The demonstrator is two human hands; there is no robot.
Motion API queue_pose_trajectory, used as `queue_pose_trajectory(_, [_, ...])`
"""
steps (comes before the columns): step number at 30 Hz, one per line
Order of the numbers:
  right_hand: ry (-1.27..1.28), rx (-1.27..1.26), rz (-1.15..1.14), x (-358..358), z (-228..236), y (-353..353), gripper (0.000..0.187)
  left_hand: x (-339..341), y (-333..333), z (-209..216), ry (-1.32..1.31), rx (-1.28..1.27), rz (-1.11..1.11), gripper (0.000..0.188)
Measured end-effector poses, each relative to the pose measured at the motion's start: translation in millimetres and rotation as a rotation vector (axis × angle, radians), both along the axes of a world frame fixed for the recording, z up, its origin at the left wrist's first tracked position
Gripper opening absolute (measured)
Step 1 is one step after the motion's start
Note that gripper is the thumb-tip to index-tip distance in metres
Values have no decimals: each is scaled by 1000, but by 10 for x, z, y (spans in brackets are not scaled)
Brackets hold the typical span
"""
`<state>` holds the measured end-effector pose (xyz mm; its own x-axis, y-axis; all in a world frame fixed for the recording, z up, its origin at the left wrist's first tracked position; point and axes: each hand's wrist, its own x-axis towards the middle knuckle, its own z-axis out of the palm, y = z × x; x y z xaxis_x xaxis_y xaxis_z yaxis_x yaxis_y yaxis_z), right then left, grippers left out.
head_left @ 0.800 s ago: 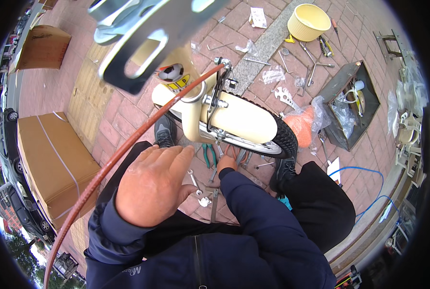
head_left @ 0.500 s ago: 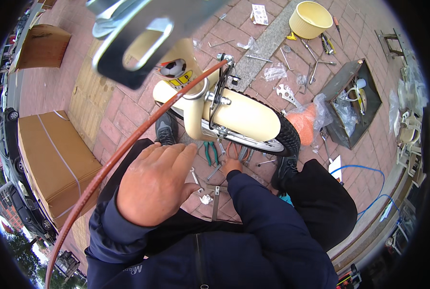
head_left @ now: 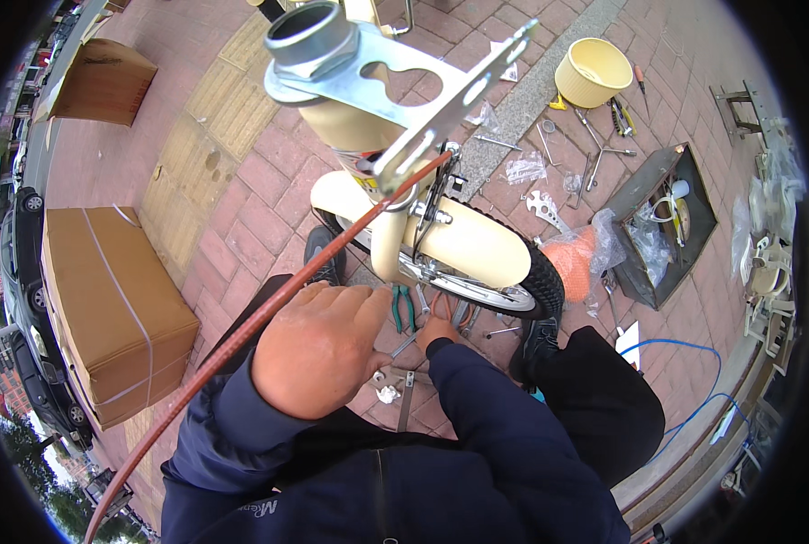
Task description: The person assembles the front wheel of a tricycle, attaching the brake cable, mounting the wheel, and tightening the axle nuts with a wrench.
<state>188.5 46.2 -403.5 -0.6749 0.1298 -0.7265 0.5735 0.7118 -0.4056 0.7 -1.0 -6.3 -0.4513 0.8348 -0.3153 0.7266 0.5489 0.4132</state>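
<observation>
My left hand (head_left: 318, 352) hovers over my left leg, back upward. Its fingers lie side by side and stretch toward the cream bicycle fork (head_left: 386, 240), and nothing shows in them. A reddish-brown cable (head_left: 268, 308) crosses just above its knuckles. Low on the paving, my right hand (head_left: 438, 328) touches or nearly touches orange-handled pliers (head_left: 441, 303); its fingertips are hidden. Green-handled pliers (head_left: 403, 308) lie beside it. Between my feet stands the front wheel (head_left: 542, 276) under a cream mudguard (head_left: 477, 238). A metal bracket (head_left: 409, 95) and a large nut (head_left: 318, 45) top the steering tube.
A dark open toolbox (head_left: 663, 263), an orange net bundle (head_left: 569, 263) and a cream basket (head_left: 595, 72) are to the right. Wrenches, including a flat multi-hole wrench (head_left: 544, 207), are scattered on the bricks. Cardboard boxes (head_left: 119, 304) stand left. A blue cord (head_left: 694, 343) curves at right.
The bracket and steering-tube top have come lower and farther right in view, showing the nut. My left hand has shifted slightly right, toward the fork. My right hand stays by the pliers.
</observation>
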Motion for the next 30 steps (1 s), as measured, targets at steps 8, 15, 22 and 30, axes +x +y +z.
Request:
queue_pose_trajectory(8, [286,-323,611,-506,1438,220,18,-45,-119,-144,175,-37,93,16])
queue_pose_trajectory(15, [722,-386,128,-726,3478,1128,13,-169,-81,-90,-361,220,28,21])
queue_pose_trajectory(22, [995,-210,-38,-559,3918,1260,12,-26,152,-62,-1101,307,318,25])
queue_pose_trajectory(30, [1076,-221,20,-741,3752,1413,17,-203,183,-94,-1150,224,384,25])
